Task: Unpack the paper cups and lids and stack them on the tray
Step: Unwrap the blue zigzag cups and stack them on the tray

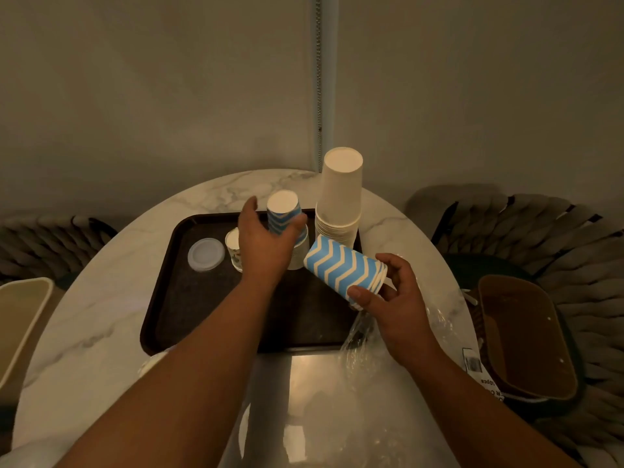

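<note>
Partly done: cups are going onto the tray, with one sleeve of cups not yet set down.

Seen from the head camera, the left hand curls its grip around an upturned blue zigzag stack standing on the dark tray, while the right hand pinches a second blue zigzag sleeve, tilted on its side just above the tray's near right part. Beyond the right grip a tall white cup stack stands upturned at the tray's far corner; left of the left grip sit a small patterned cup and a clear lid. Below the right grip lies crumpled clear wrap. I judge the held sleeve and any further lids remain. The surface is a round marble-look top against a plain wall, with woven chairs either side and a brown container to the right.
</note>
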